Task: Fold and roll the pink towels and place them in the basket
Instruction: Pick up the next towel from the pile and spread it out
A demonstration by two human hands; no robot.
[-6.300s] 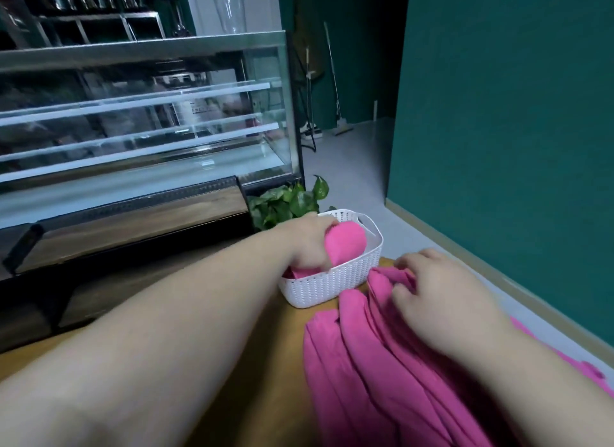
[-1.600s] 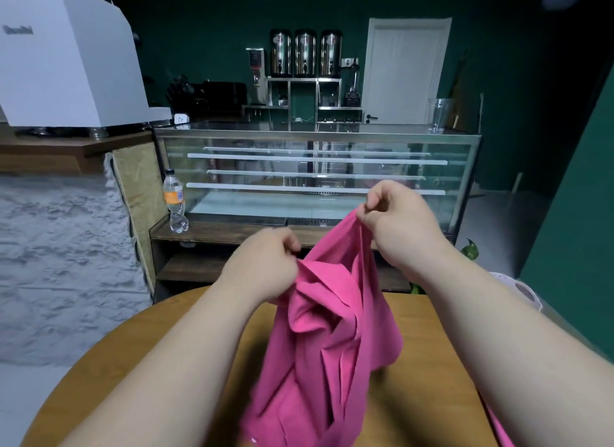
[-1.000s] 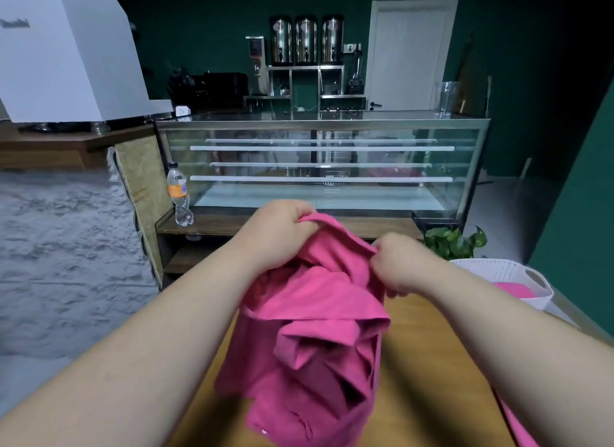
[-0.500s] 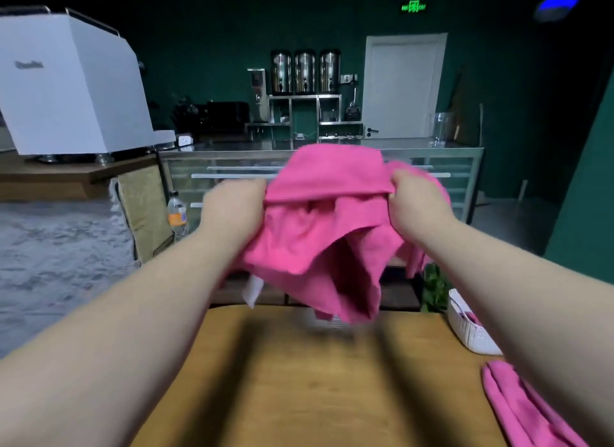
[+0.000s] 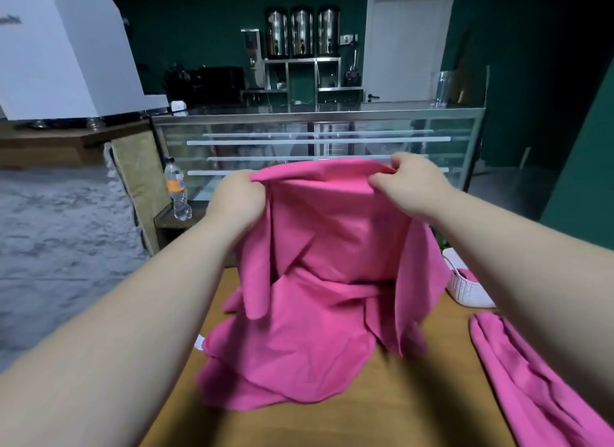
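Note:
A pink towel (image 5: 315, 280) hangs in front of me, its lower part crumpled on the wooden table (image 5: 382, 423). My left hand (image 5: 237, 204) pinches its top left edge and my right hand (image 5: 412, 184) pinches the top right edge, both raised above the table. The white woven basket (image 5: 465, 288) stands at the table's right edge, partly hidden behind my right forearm, with some pink cloth inside it. Another pink towel (image 5: 531, 380) lies bunched on the table at the right, below the basket.
A glass display case (image 5: 332, 137) stands behind the table. A plastic bottle (image 5: 176, 189) sits on a low shelf at the left. A white machine (image 5: 66, 54) rests on a counter at the far left. Green walls and a white door lie beyond.
The towel has come down from chest height, and its lower part now rests on the table. My hands have spread along its top edge, opening the cloth wider.

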